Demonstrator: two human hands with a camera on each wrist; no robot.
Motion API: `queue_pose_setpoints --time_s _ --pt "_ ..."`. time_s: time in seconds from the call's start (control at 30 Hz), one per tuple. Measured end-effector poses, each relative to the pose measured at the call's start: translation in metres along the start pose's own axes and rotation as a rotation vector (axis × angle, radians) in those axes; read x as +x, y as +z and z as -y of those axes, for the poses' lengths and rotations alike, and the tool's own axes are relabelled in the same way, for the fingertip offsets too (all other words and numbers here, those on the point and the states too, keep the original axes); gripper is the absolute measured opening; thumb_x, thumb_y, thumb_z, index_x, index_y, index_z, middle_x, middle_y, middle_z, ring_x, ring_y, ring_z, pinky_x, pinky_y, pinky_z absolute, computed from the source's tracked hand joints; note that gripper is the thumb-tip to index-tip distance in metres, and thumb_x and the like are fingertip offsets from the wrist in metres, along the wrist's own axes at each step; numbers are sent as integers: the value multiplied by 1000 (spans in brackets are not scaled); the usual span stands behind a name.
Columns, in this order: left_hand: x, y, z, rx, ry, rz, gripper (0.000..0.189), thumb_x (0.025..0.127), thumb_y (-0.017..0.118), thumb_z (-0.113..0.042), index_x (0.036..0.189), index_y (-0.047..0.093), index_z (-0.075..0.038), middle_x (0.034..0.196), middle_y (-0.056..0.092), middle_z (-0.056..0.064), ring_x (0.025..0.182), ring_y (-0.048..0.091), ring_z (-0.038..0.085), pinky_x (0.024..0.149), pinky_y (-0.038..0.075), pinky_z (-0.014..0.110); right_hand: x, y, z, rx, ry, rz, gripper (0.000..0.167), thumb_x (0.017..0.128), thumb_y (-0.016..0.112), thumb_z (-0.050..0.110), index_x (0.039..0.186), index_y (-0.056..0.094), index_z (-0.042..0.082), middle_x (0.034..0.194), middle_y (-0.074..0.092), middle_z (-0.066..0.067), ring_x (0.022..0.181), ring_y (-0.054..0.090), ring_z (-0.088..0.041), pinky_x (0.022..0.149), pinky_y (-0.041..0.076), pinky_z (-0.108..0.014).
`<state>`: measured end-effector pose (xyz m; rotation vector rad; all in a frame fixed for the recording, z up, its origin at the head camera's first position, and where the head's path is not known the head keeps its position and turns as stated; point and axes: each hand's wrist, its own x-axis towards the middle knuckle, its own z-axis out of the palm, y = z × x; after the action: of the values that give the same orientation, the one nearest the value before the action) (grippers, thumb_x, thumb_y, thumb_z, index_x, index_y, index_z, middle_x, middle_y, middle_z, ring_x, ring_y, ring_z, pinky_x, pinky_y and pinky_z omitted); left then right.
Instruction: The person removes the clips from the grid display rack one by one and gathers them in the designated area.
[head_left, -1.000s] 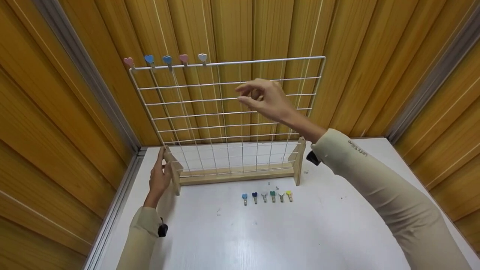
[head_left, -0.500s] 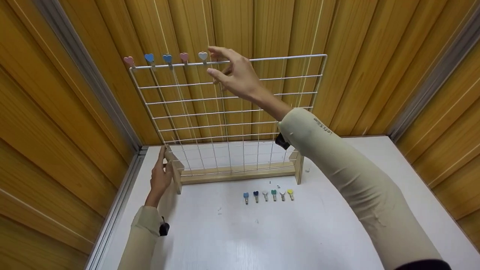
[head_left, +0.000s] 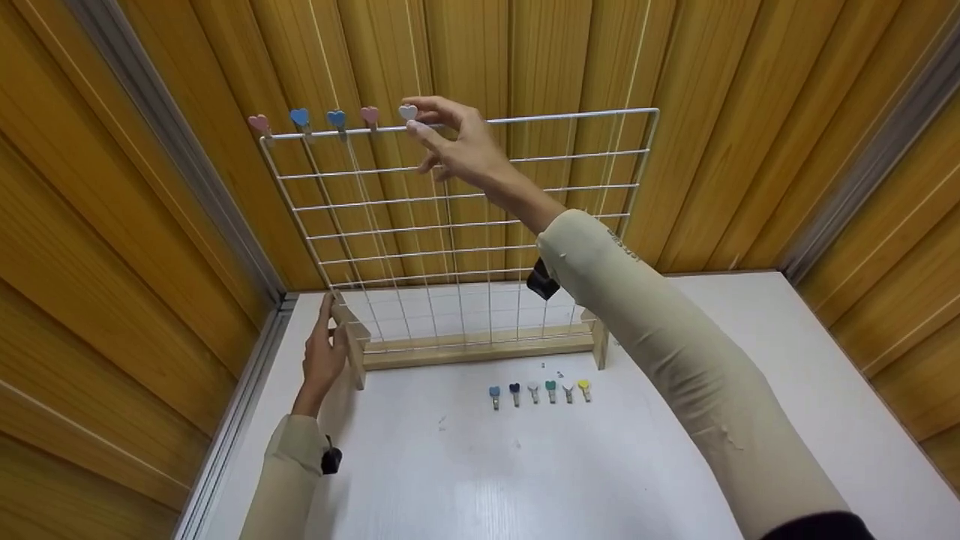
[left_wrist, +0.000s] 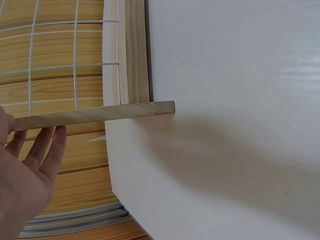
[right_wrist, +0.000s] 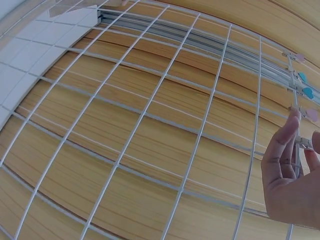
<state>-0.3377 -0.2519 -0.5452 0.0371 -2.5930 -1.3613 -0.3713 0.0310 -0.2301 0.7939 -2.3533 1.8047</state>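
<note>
My right hand [head_left: 469, 150] is at the top wire of a white grid rack [head_left: 570, 116], its thumb and index finger pinching a white heart-topped mini clothespin [head_left: 408, 112]. In the right wrist view the fingers partly hide this clothespin [right_wrist: 304, 143]. Left of it, pink and blue heart clothespins [head_left: 300, 117] are clipped along the same wire. My left hand [head_left: 324, 360] holds the left upright of the rack's wooden stand [head_left: 351, 341]. The left wrist view has its fingers against one face of that upright [left_wrist: 90, 115].
On the white table [head_left: 480, 465] in front of the stand lies a row of several heart clothespins [head_left: 551, 387] in blue, navy, white, green and yellow. Wood-patterned panels [head_left: 465, 45] rise behind the rack and on both sides.
My right hand has moved up and left from mid-grid to the top wire, opened its fingers there, and closed them on the white clothespin. My left hand stays at the upright.
</note>
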Motion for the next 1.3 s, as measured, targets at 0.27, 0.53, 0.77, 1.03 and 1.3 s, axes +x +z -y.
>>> queue_pose_setpoints --time_s 0.27,0.53,0.77,1.03,1.3 --pt "-1 0 1 24 7 -3 63 111 38 -13 166 8 -23 167 28 19 131 56 45 88 53 59 5 9 -2 44 -18 -146 29 103 61 21 130 71 14 116 72 -7 51 55 -6 49 42 -17" --pt "-1 -1 1 14 -5 1 63 111 37 -14 166 8 -21 168 27 18 132 55 45 92 51 61 7 12 -5 231 -11 -180 29 101 63 11 128 71 4 125 73 -18 48 63 -7 48 44 -17" --pt "-1 -2 1 4 5 -2 63 111 38 -13 166 9 -21 167 29 19 130 56 45 90 52 59 8 17 -4 293 12 -236 29 100 63 8 126 72 2 116 77 -15 46 61 -7 46 38 -16" --pt "0 -1 1 4 -5 5 64 111 38 -13 167 8 -22 167 28 19 132 55 44 91 52 59 9 24 -4 345 43 -300 29 97 65 9 124 73 2 113 78 -13 47 57 -8 51 45 -18" --pt "1 1 2 19 -3 -3 64 111 38 -13 167 8 -25 169 26 17 133 54 45 91 51 61 7 22 -5 392 23 -307 30 98 63 7 126 72 2 117 76 -15 47 54 -7 50 46 -18"
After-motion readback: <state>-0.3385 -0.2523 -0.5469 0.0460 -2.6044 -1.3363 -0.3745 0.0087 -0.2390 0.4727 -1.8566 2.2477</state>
